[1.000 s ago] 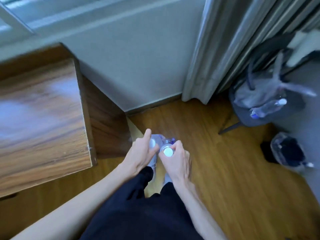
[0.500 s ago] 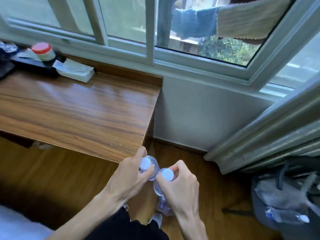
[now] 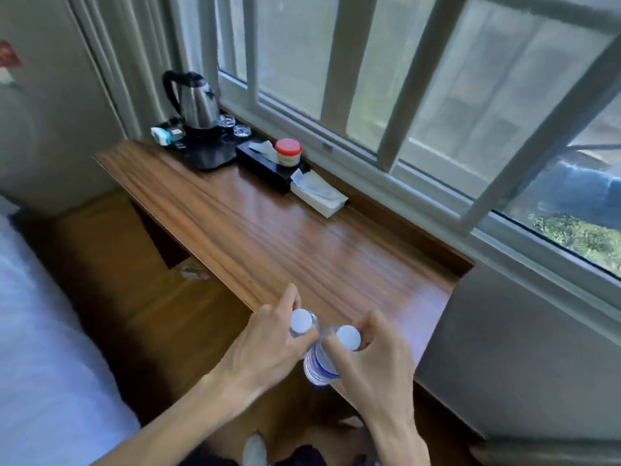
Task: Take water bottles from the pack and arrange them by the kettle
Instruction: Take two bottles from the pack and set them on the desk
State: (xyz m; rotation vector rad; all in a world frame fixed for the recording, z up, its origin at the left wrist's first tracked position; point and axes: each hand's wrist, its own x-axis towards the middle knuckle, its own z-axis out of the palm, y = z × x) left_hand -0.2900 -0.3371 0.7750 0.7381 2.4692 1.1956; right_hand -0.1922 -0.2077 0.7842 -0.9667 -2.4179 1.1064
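Two water bottles: left hand [image 3: 268, 344] and right hand [image 3: 373, 361] each pinched a bottle neck, fingers closed; right bottle [image 3: 319, 363] upright, cap [image 3: 348, 337] upward, kettle [image 3: 195, 100] well apart across the tabletop [image 3: 268, 230]

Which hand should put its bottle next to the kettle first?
Probably the left hand. Each hand holds one water bottle by the neck, and the kettle stands at the far left end of the desk, so the left has the straighter path. The right hand would have to cross over.
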